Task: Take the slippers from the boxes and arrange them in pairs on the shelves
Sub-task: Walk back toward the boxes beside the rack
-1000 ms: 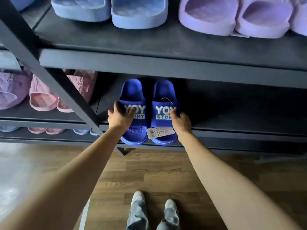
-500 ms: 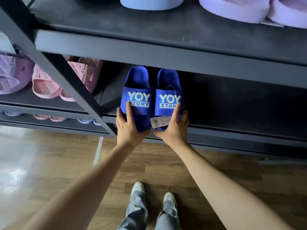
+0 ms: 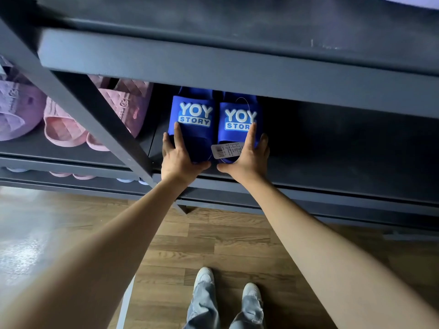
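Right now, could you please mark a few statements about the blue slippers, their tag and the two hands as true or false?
1. The pair of royal-blue rubber slippers lettered YOY STORY stands side by side on the dark metal shelf. True.
2. A white barcode tag lies at the near end of the right-hand slipper. True.
3. The left hand grips a pink slipper. False: its straight fingers rest on the left blue slipper.
4. The right hand hangs clear of the shelf. False: it presses against the right blue slipper.
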